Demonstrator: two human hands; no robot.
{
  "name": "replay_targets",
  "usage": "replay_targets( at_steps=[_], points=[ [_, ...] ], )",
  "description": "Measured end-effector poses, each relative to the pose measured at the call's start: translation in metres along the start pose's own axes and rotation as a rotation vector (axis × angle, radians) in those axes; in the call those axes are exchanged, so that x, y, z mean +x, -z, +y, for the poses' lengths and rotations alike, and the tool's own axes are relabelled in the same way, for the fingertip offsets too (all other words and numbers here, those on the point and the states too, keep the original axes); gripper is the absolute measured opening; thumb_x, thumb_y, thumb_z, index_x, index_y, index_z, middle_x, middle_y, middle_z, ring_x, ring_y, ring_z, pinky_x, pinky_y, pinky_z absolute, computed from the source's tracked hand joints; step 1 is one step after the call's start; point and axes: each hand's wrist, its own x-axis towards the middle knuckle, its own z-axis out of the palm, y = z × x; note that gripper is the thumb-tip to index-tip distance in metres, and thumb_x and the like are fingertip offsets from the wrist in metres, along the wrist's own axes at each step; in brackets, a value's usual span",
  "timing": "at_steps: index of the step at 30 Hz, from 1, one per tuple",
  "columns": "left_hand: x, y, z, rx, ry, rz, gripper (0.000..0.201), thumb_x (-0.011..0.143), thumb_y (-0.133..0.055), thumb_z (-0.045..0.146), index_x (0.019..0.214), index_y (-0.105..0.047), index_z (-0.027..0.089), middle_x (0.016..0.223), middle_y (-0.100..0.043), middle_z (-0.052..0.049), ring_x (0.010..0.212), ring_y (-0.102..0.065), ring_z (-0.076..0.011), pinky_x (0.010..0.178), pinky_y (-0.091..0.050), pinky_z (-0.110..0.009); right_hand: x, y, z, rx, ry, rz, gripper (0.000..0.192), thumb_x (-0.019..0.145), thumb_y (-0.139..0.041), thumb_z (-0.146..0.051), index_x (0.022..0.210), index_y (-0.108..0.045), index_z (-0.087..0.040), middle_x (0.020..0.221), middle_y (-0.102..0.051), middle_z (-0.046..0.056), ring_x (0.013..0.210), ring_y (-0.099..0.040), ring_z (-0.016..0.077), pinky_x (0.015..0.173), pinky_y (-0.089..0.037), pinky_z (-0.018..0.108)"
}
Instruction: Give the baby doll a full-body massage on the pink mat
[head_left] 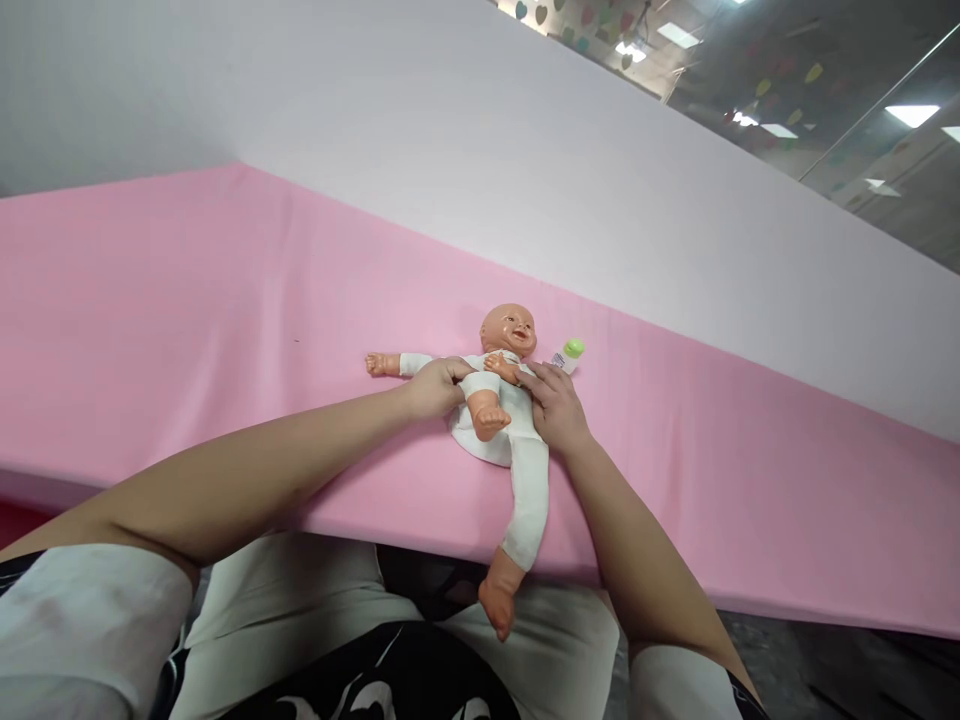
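Note:
A baby doll (501, 400) in a white suit lies on its back on the pink tabletop (187, 300), head pointing away from me. One leg is raised at the knee; the other hangs over the near table edge. My left hand (435, 387) grips the white clothing at the doll's chest and shoulder. My right hand (556, 408) presses on the doll's torso at its other side, fingers on the fabric. A small bottle with a green cap (568, 354) lies just beyond my right hand, beside the doll's head.
A white wall panel (525, 170) rises behind the pink tabletop. The table's near edge (675, 585) runs across the lower view, above my lap. Glass and ceiling lights show at the upper right.

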Motion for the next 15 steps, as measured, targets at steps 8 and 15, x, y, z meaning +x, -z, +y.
replay_targets(
  at_steps=[8, 15],
  points=[
    [-0.010, 0.004, 0.003, 0.138, -0.037, 0.061, 0.020, 0.072, -0.071, 0.019, 0.087, -0.085, 0.019, 0.093, -0.072, -0.006, 0.085, -0.070, -0.0180, 0.075, -0.058, -0.028, -0.004, -0.003, 0.010, 0.261, -0.296, 0.180, 0.041, 0.094, -0.068, -0.038, 0.132, -0.070, -0.025, 0.130, -0.074, 0.010, 0.119, -0.068, 0.0303, 0.108, -0.055, 0.055],
    [-0.030, -0.001, 0.033, 0.129, -0.231, -0.201, 0.016, 0.086, -0.080, 0.030, 0.098, -0.087, 0.022, 0.095, -0.071, -0.008, 0.081, -0.069, -0.0144, 0.072, -0.057, -0.025, -0.017, 0.009, 0.051, 0.729, -0.587, 0.393, 0.066, 0.088, -0.073, -0.055, 0.143, -0.056, -0.021, 0.124, -0.074, 0.012, 0.110, -0.073, 0.0245, 0.095, -0.063, 0.045]
  ],
)
